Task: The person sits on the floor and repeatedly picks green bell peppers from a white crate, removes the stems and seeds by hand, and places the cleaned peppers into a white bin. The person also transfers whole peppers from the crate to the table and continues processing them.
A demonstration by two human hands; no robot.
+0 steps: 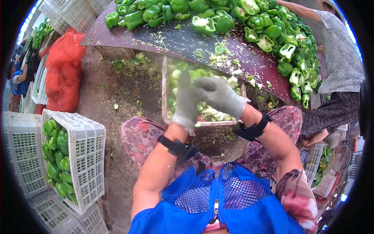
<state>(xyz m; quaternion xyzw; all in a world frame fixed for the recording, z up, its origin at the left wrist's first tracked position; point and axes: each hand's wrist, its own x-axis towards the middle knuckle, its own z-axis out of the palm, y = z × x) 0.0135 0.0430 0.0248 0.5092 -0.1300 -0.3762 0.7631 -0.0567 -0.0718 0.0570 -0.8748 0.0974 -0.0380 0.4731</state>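
My left hand (187, 98), in a grey-and-white work glove, points away from me with its fingers blurred by motion. My right hand (219, 93), gloved alike, has bent fingers that meet or overlap the left glove. Whether anything is between them is hidden. Below both hands is a pale-rimmed crate (165, 87) holding green bell pepper scraps (217, 114) and pale cores. Just beyond lies a dark tabletop (181, 42), strewn with seeds and trimmings (220, 55). Cut bell peppers (264, 42), several showing hollow insides, are heaped along its far and right sides.
On the left, a white plastic crate (87, 152) holds whole green bell peppers (58, 158). A filled red mesh sack (64, 70) stands behind it. At right is another person (339, 52) beside the table. Seeds and scraps litter the floor (117, 84).
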